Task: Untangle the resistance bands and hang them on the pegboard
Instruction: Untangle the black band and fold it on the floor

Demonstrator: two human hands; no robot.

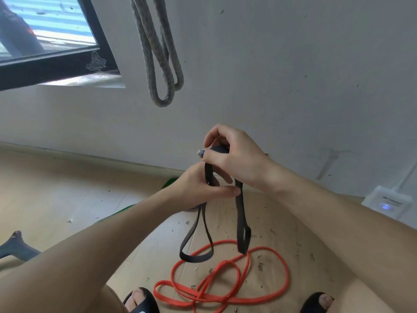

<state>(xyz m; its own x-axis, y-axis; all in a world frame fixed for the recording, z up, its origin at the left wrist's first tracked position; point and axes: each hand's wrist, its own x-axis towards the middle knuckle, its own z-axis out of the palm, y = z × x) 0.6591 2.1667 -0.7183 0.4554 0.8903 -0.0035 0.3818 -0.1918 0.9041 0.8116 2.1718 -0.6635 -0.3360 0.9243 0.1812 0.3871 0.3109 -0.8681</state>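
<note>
1. Both forearms are bare, with no sleeves, watch or bands showing
2. The right hand (234,159) has dark, chipped polish on its thumbnail
3. The left hand (203,188) wears no rings or gloves
4. Black open-toed sandals (141,300) are on both feet, toes showing

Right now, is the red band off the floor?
No, the red band lies coiled on the floor; both hands hold the black band.
</note>
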